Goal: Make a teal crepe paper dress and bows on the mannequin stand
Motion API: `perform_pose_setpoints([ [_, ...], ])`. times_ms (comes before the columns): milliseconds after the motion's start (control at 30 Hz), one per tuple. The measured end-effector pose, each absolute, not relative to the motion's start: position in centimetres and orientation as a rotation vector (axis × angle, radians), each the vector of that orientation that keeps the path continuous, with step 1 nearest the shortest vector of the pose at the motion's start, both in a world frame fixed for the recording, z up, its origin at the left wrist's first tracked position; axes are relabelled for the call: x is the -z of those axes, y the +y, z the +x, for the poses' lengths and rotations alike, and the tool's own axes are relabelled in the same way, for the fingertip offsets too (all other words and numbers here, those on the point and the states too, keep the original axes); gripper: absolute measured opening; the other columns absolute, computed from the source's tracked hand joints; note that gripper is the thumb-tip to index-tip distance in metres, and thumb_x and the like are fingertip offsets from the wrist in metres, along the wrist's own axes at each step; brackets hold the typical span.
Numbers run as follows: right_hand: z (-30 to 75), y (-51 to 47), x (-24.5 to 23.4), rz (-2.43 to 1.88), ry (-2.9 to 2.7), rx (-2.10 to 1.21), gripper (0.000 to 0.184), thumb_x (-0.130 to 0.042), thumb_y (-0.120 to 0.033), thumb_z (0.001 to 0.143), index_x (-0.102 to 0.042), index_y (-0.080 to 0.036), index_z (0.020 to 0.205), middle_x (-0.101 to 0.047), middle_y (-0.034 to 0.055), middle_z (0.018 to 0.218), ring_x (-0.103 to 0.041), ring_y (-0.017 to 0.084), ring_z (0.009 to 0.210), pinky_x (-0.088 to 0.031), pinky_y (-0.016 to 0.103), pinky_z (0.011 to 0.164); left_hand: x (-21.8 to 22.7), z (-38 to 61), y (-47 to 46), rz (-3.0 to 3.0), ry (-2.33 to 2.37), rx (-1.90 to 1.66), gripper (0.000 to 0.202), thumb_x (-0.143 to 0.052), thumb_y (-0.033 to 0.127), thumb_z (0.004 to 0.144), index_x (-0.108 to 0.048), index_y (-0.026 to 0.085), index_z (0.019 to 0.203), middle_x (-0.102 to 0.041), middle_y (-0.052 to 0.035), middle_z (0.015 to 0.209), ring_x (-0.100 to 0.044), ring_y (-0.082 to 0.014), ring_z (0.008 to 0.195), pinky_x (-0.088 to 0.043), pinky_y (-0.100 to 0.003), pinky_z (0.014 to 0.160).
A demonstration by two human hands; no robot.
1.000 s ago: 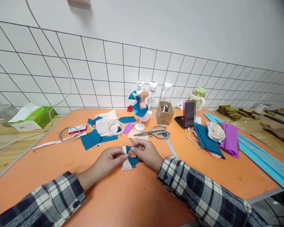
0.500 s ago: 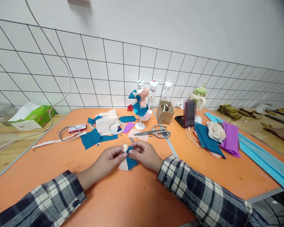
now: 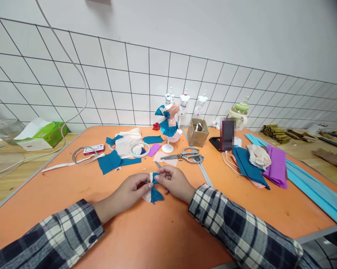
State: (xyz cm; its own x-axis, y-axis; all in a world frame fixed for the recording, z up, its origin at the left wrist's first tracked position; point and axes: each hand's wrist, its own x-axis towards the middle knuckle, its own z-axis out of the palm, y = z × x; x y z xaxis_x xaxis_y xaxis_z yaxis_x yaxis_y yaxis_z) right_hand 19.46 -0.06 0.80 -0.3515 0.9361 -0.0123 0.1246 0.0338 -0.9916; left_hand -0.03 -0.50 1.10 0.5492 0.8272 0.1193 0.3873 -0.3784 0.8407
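Note:
A small bow of teal and cream crepe paper (image 3: pixel 154 190) sits between both my hands, just above the orange table (image 3: pixel 162 231). My left hand (image 3: pixel 130 190) pinches its cream side with closed fingers. My right hand (image 3: pixel 174 181) pinches the teal middle from the right, fingers also closed. Both wrists rest low over the table, in plaid sleeves.
Scissors (image 3: pixel 185 156) lie just beyond my hands. Teal paper scraps (image 3: pixel 112 162), a tape ring (image 3: pixel 139 149), a dressed mini mannequin (image 3: pixel 167 123), a cardboard box (image 3: pixel 198 132), a phone (image 3: pixel 227 134), folded teal and purple paper (image 3: pixel 269 164) and a tissue box (image 3: pixel 40 135) surround them. Another person's hand (image 3: pixel 331 157) rests far right.
The bow's wings have folded down and closer together; my fingers have pinched nearer its middle. The view shifted slightly.

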Motion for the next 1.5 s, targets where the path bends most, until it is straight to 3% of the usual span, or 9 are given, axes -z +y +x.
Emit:
perform_pose_setpoints([
  [100, 19.4, -0.2, -1.0, -1.058, -1.613, -1.318, 0.028, -0.069, -0.035, 0.078, -0.064, -0.018, 0.100, -0.051, -0.0038, 0.069, -0.044, 0.008, 0.054, -0.039, 0.018, 0.045, -1.1, 0.0, -0.6, 2.009, 1.001, -0.699, 0.030, -0.047, 0.040, 0.092, -0.059, 0.017, 0.077, -0.053, 0.0005, 0.070, -0.049, -0.0145, 0.065, -0.040, -0.023, 0.058],
  [233, 19.4, -0.1, -1.3, -1.092, -1.629, -1.265, 0.015, -0.069, -0.029, 0.077, -0.064, -0.016, 0.081, -0.052, -0.0045, 0.062, -0.041, 0.006, 0.051, -0.035, 0.018, 0.046, -1.3, 0.0, -0.6, 2.011, 1.013, -0.695, 0.034, -0.047, 0.043, 0.093, -0.062, 0.017, 0.079, -0.057, 0.0005, 0.071, -0.051, -0.0150, 0.066, -0.039, -0.023, 0.059],
  [367, 19.4, 0.0, -1.5, -1.109, -1.568, -1.332, 0.022, -0.070, -0.037, 0.078, -0.063, -0.016, 0.082, -0.056, -0.0041, 0.059, -0.044, 0.007, 0.046, -0.036, 0.019, 0.043, -1.4, -0.2, -0.3, 1.979, 1.090, -0.759, 0.043, -0.043, 0.048, 0.095, -0.063, 0.018, 0.072, -0.054, 0.0016, 0.063, -0.050, -0.0154, 0.062, -0.038, -0.024, 0.058],
  [533, 19.4, -0.1, -1.4, -1.156, -1.571, -1.308, 0.025, -0.070, -0.038, 0.079, -0.067, -0.015, 0.087, -0.058, -0.0027, 0.059, -0.046, 0.007, 0.045, -0.036, 0.019, 0.042, -1.5, 0.1, -0.2, 1.929, 1.270, -0.911, 0.039, -0.057, 0.049, 0.087, -0.067, 0.019, 0.108, -0.056, 0.0022, 0.066, -0.052, -0.0169, 0.063, -0.040, -0.025, 0.059],
  [733, 19.2, -0.3, -1.2, -1.130, -1.602, -1.281, 0.016, -0.069, -0.030, 0.078, -0.068, -0.015, 0.084, -0.060, -0.0022, 0.063, -0.045, 0.006, 0.049, -0.037, 0.019, 0.046, -2.0, 0.4, -0.7, 1.795, 1.192, -0.979, 0.024, -0.061, 0.042, 0.083, -0.065, 0.019, 0.077, -0.064, -0.0017, 0.073, -0.059, -0.0182, 0.071, -0.047, -0.028, 0.070],
  [933, 19.3, -0.2, -1.5, -1.195, -1.532, -1.322, 0.017, -0.066, -0.032, 0.080, -0.065, -0.016, 0.086, -0.057, -0.0031, 0.062, -0.046, 0.009, 0.048, -0.039, 0.020, 0.044, -2.3, 0.3, -0.3, 1.667, 1.231, -1.047, 0.026, -0.064, 0.044, 0.080, -0.063, 0.018, 0.076, -0.062, -0.0001, 0.071, -0.057, -0.0170, 0.068, -0.047, -0.026, 0.064],
  [1100, 19.4, -0.3, -1.2, -1.116, -1.662, -1.081, 0.024, -0.070, -0.033, 0.077, -0.067, -0.019, 0.097, -0.057, -0.0021, 0.073, -0.049, 0.010, 0.060, -0.042, 0.022, 0.056, -2.1, 0.3, -0.1, 1.679, 1.205, -1.008, 0.028, -0.064, 0.046, 0.080, -0.065, 0.018, 0.077, -0.065, -0.0021, 0.075, -0.061, -0.0187, 0.073, -0.049, -0.028, 0.069],
  [1233, 19.3, -0.3, -0.6, -1.119, -1.728, -0.967, 0.024, -0.074, -0.040, 0.076, -0.069, -0.019, 0.087, -0.056, -0.0021, 0.069, -0.048, 0.011, 0.061, -0.039, 0.024, 0.058, -2.0, 0.4, -0.4, 1.787, 1.116, -0.983, 0.026, -0.064, 0.044, 0.081, -0.066, 0.019, 0.074, -0.066, -0.0033, 0.077, -0.061, -0.0190, 0.075, -0.050, -0.028, 0.072],
  [1500, 19.1, 0.0, -0.3, -1.153, -1.638, -1.079, 0.010, -0.063, -0.025, 0.078, -0.067, -0.017, 0.080, -0.060, -0.0011, 0.067, -0.049, 0.010, 0.058, -0.038, 0.022, 0.055, -2.2, 0.4, -0.7, 1.736, 1.073, -1.003, 0.027, -0.064, 0.044, 0.082, -0.064, 0.018, 0.074, -0.064, -0.0033, 0.074, -0.060, -0.0179, 0.070, -0.050, -0.029, 0.068],
])
